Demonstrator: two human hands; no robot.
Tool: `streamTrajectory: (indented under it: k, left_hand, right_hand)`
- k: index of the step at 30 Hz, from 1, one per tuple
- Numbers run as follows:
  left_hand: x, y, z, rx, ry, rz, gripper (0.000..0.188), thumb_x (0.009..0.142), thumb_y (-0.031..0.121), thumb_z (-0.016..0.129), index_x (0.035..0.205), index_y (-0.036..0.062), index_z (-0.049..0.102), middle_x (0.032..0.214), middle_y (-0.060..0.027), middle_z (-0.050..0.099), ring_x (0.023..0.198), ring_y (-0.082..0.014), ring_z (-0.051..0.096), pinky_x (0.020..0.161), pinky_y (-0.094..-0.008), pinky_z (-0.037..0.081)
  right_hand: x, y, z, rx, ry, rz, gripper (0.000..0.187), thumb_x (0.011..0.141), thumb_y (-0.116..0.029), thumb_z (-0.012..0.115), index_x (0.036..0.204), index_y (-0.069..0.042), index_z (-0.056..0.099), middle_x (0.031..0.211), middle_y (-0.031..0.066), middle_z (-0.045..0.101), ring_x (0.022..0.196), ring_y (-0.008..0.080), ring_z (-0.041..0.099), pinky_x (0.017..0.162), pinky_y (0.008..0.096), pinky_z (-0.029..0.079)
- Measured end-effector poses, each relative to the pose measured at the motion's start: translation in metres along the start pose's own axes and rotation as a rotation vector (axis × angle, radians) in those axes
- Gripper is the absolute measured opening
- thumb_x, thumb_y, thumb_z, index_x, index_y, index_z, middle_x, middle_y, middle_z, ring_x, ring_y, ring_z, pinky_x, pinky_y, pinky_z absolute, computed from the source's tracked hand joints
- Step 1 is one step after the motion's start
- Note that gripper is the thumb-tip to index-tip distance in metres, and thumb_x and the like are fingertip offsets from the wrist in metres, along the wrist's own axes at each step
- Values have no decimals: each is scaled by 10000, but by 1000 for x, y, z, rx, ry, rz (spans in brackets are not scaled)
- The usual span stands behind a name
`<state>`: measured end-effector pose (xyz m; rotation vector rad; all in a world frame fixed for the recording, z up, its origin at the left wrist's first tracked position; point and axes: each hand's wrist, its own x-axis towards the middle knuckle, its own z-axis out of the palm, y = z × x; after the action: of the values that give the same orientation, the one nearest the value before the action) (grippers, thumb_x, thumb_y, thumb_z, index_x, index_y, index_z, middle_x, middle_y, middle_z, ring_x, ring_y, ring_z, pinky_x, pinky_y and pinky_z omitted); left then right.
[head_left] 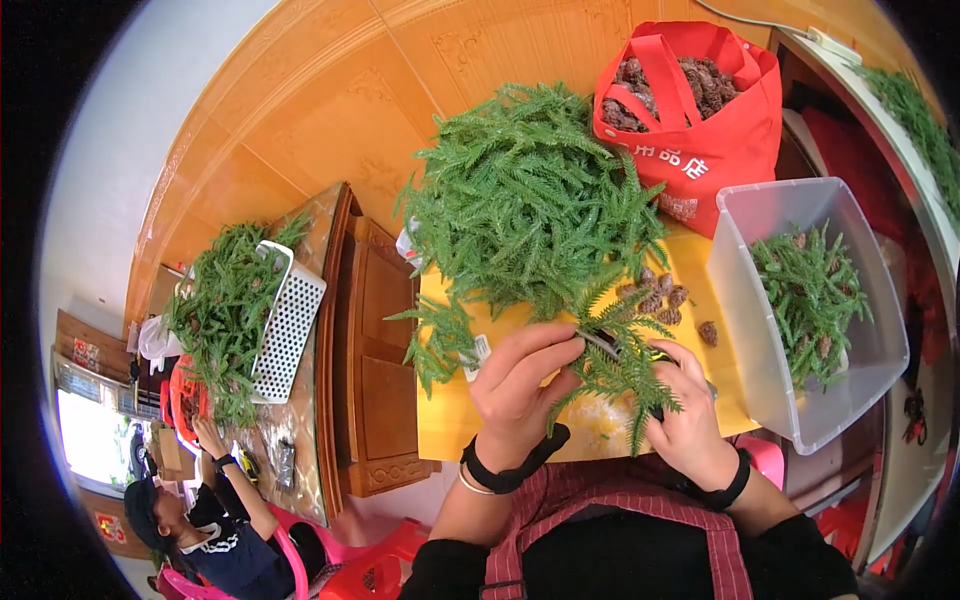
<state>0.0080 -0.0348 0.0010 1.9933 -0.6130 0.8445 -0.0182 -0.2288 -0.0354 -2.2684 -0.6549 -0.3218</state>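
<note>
Head view — left hand [522, 378] pinched closed on green sprig [622, 372].

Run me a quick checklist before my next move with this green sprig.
1. Left hand gripping the sprig: ok, fingers pinch its stem.
2. Right hand holding securely: cannot tell, foliage partly hides its fingertips.
3. All pine cones inside the red bag: not ok, several lie on the yellow tabletop.
4. Clear bin open on top: ok.
</note>
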Motion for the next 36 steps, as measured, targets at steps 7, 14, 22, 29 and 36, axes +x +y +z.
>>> streamTrajectory:
  k: [7, 14, 22, 29, 36]
  left_hand:
    - [0, 0, 0, -2, -1, -23, 361, 528, -44, 709, 876, 22, 642, 907, -108, 633, 817, -258, 616, 682, -312, 502]
    - [0, -1, 3, -15, -2, -40, 186, 667, -6, 693, 843, 0, 632, 887, -135, 633, 789, -229, 605, 670, -280, 467]
    - [-2, 1, 2, -38, 6, -42, 198, 651, 8, 688, 841, 8, 633, 896, -131, 639, 787, -235, 606, 663, -286, 468]
    - [-2, 5, -3, -38, 0, -9, 252, 613, 2, 678, 859, 31, 635, 914, -133, 639, 792, -235, 605, 645, -282, 469]
    - [-3, 3, -1, -32, 6, 34, 245, 635, -27, 671, 869, 34, 632, 924, -138, 636, 766, -208, 598, 615, -253, 468]
  right_hand:
    - [-2, 2, 4, -4, -7, 33, 384, 620, -63, 677, 970, -4, 531, 991, 133, 545, 1073, 335, 468, 883, 419, 370]
    - [-5, 6, 8, 24, 15, 54, 361, 625, -44, 678, 947, 1, 522, 969, 151, 546, 1039, 353, 486, 859, 417, 394]
    - [-1, 11, 7, 58, -13, 6, 282, 681, -77, 676, 904, 19, 532, 958, 174, 554, 1046, 376, 491, 862, 428, 406]
    - [6, 12, 1, 35, 64, -108, 231, 685, -117, 689, 819, 11, 551, 929, 160, 552, 1086, 407, 470, 884, 472, 388]
    - [5, 14, 1, -3, 76, -114, 230, 674, -114, 697, 802, 8, 550, 935, 155, 549, 1088, 408, 468, 884, 482, 386]
